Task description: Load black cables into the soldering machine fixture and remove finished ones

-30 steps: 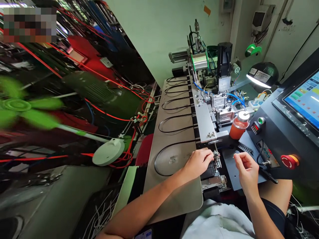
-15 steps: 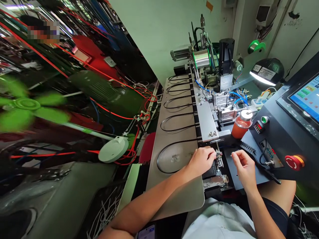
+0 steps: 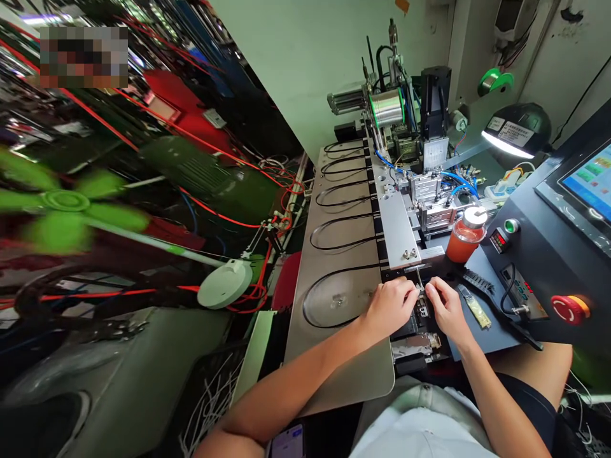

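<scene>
My left hand point(image 3: 392, 306) is closed in a pinch at the small metal fixture point(image 3: 423, 310) on the machine's front edge; what lies between its fingertips is hidden. The nearest looped black cable point(image 3: 304, 306) runs under my left wrist. Just across the fixture, my right hand point(image 3: 447, 308) has thumb and fingers pressed together, close to the left fingertips. Anything it grips is too small to make out. Beside the right hand, a clear-and-yellowish strip point(image 3: 474, 308) lies on the dark blue plate point(image 3: 482, 340).
Several more cable loops point(image 3: 311, 240) lie along the metal table point(image 3: 344, 375). A white-capped jar of orange-red liquid point(image 3: 461, 245) and a black brush point(image 3: 480, 281) stand right of the fixture. Further right are an emergency stop button point(image 3: 568, 310) and a lamp point(image 3: 518, 130). A green fan point(image 3: 64, 202) spins at left.
My right hand has moved left to the fixture, meeting the left fingertips and uncovering the strip on the plate. My left hand stays at the fixture. The view has shifted slightly.
</scene>
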A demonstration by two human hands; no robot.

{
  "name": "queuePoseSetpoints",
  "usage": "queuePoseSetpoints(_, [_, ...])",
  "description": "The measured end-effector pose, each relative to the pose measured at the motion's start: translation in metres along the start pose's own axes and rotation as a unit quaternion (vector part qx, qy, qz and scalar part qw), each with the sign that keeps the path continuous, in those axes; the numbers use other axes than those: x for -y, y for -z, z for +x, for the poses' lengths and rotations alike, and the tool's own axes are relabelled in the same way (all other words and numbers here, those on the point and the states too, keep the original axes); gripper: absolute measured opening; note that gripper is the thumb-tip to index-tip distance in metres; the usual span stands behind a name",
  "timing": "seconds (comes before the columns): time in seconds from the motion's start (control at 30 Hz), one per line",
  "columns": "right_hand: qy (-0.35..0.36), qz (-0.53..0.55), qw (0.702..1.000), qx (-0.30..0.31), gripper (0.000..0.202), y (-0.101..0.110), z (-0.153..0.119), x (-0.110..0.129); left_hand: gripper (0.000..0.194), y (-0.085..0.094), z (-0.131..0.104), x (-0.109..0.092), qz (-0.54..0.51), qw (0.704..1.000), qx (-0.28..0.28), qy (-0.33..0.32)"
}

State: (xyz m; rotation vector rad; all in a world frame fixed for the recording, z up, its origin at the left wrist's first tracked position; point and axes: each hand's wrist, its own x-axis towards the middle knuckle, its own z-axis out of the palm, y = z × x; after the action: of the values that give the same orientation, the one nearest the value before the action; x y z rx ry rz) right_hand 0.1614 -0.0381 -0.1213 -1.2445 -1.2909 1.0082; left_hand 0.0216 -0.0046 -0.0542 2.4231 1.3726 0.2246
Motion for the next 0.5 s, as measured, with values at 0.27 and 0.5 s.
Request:
queuePoseSetpoints(0.27, [-0.008,0.057,0.998,-0.014,0.032,-0.003,0.000,-0.010,0.023,-0.009,-0.015,0.012,0.118,0.967,-0.139,-0.179])
queuePoseSetpoints(0.5, [-0.020,0.087,0.996,-0.007,0.032,-0.004,-0.001,-0.015,0.025,0.004,-0.010,0.006,0.243,0.927,-0.045,-0.280])
